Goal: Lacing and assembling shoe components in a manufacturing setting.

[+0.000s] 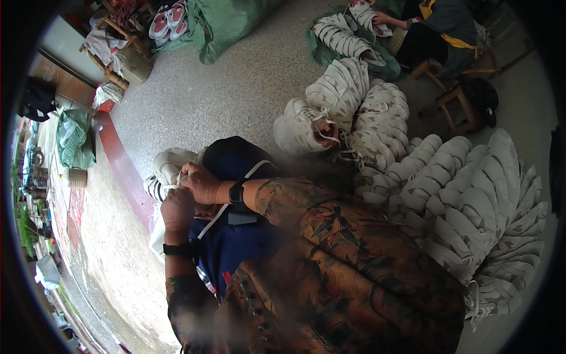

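A white sneaker (167, 167) with a white lace rests on my lap, over a dark blue apron (234, 242). My right hand (202, 184), with a black watch on its wrist, pinches the lace at the top of the shoe. Just below it, my left hand (177, 209), wearing a black wristband, grips the side of the same shoe. The two hands touch each other over the shoe and hide most of it. My patterned sleeves fill the lower middle of the view.
Big stacked rows of white sneakers (448, 194) lie on the speckled floor to my right. Another person (439, 26) sits at the top right handling more white shoes (342, 35) beside a wooden stool (457, 106). A green sack (221, 23) lies at the top, a red strip (121, 162) at the left.
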The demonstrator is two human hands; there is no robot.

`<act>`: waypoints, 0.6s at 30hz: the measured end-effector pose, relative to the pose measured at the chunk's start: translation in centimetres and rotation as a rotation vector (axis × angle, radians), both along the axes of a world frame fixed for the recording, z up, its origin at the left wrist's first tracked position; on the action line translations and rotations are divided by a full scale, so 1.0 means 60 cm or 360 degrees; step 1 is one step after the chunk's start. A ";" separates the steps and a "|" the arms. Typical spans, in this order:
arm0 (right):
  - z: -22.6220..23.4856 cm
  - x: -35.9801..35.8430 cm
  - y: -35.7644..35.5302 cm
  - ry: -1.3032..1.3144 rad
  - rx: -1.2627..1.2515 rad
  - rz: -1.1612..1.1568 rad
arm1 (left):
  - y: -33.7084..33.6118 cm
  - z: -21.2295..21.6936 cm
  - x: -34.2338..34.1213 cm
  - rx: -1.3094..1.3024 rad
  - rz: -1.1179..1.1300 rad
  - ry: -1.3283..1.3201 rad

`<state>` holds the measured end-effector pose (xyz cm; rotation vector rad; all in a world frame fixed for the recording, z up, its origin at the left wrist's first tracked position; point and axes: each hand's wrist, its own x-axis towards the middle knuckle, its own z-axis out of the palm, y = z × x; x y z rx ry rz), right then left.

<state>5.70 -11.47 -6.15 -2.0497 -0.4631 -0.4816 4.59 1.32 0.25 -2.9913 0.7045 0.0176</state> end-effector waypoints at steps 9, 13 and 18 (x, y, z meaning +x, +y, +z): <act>0.016 0.006 0.003 0.0092 -0.0030 0.0058 | 0.057 0.068 -0.019 0.0322 -0.0187 0.0135; 0.041 -0.002 0.005 0.0046 -0.0137 -0.0074 | 0.095 0.038 -0.047 -0.0121 -0.0052 0.0172; 0.035 0.016 0.054 0.0000 -0.0241 -0.0108 | 0.108 0.011 -0.046 -0.1053 -0.0221 0.0061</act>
